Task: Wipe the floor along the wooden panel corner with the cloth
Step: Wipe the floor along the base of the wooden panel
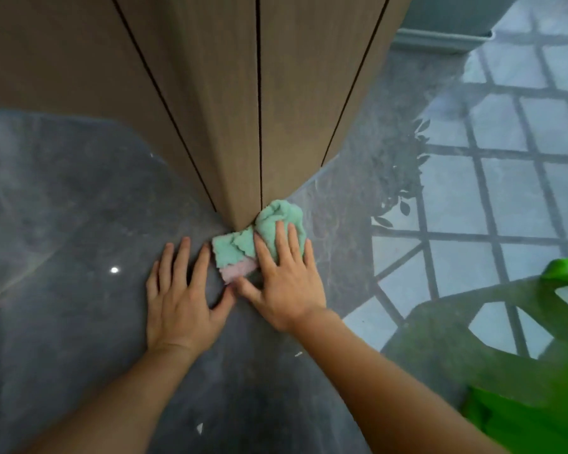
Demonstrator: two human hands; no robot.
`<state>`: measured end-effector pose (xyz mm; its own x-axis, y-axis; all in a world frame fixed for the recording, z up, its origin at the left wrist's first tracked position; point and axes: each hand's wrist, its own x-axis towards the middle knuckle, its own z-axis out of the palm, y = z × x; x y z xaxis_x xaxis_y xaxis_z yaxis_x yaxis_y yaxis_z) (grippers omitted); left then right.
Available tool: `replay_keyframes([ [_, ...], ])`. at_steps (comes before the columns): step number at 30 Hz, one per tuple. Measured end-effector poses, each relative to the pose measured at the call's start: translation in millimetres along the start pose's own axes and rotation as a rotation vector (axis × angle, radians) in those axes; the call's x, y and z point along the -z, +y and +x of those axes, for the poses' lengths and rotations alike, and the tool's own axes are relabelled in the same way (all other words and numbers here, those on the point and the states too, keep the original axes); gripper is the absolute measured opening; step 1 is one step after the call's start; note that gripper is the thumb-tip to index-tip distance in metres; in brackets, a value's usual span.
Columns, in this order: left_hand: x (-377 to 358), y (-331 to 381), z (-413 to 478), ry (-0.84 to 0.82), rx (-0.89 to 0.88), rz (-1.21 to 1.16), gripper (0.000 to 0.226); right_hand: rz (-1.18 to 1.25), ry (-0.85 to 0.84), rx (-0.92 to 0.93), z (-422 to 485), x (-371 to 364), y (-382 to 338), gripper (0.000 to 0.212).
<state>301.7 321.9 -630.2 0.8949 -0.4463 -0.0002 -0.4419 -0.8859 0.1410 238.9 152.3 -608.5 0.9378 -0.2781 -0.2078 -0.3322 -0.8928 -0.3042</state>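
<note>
The right hand presses flat, fingers spread, on the green-and-pink cloth at the wooden panel corner. The left hand lies open on the floor. No writing shows.

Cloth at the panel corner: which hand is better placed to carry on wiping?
Right. The right hand lies flat on the cloth, pressing it against the wooden panel corner. The left hand rests bare on the floor beside it.

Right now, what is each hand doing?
Left hand: open, flat on the floor, holding nothing.
Right hand: open, pressing the cloth down.
</note>
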Motion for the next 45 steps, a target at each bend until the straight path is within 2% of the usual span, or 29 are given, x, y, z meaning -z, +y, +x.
replay_keyframes([
  [2, -4, -1, 1, 0.007, -0.005, 0.009, 0.077, -0.130, 0.050, -0.063, 26, 13, 45, 0.084],
  [5, -5, -2, 1, 0.001, -0.016, 0.026, 0.077, -0.095, 0.002, -0.431, 60, 51, 97, 0.092],
  [6, -3, 0, 1, -0.006, -0.013, 0.027, 0.076, -0.101, -0.025, -0.471, 60, 57, 97, 0.096],
  [7, 0, 2, 1, -0.014, -0.009, 0.028, 0.076, -0.141, -0.045, -0.431, 54, 57, 87, 0.100],
  [11, 8, -18, 5, -0.007, -0.098, 0.093, 0.072, -0.143, -0.184, 0.110, -8, 24, 11, 0.104],
  [12, 10, -37, 9, 0.017, -0.067, 0.112, 0.071, -0.113, -0.182, 0.170, -17, 19, 0, 0.100],
  [15, 17, -108, 7, 0.023, 0.342, 0.048, 0.078, 0.025, 0.017, 0.062, -15, 18, -9, 0.080],
  [17, 17, -132, 0, 0.024, 0.484, 0.002, 0.077, 0.045, 0.102, 0.012, -18, 15, -16, 0.086],
  [22, 15, -134, -2, 0.029, 0.457, -0.021, 0.072, -0.015, 0.002, 0.013, -28, -26, -57, 0.097],
  [25, 17, -136, -1, 0.021, 0.488, -0.021, 0.074, -0.057, -0.027, 0.142, -11, -42, -98, 0.098],
  [30, 16, -134, -3, 0.032, 0.465, -0.014, 0.075, -0.076, -0.019, 0.216, 115, -34, -159, 0.097],
  [33, 11, -137, -4, 0.034, 0.460, 0.023, 0.074, -0.022, -0.120, 0.179, 213, -16, -199, 0.088],
  [35, 9, -140, -2, 0.019, 0.464, 0.024, 0.075, -0.002, -0.165, 0.142, 240, -14, -217, 0.084],
  [39, 13, -140, -4, -0.015, 0.446, 0.008, 0.079, -0.002, -0.056, 0.150, 163, -22, -192, 0.077],
  [42, 18, -137, -2, -0.023, 0.464, -0.014, 0.080, -0.011, 0.002, -0.042, 46, -36, -159, 0.081],
  [45, 20, -135, 0, -0.047, 0.462, -0.011, 0.081, 0.029, -0.068, -0.217, -13, -49, -171, 0.081],
])
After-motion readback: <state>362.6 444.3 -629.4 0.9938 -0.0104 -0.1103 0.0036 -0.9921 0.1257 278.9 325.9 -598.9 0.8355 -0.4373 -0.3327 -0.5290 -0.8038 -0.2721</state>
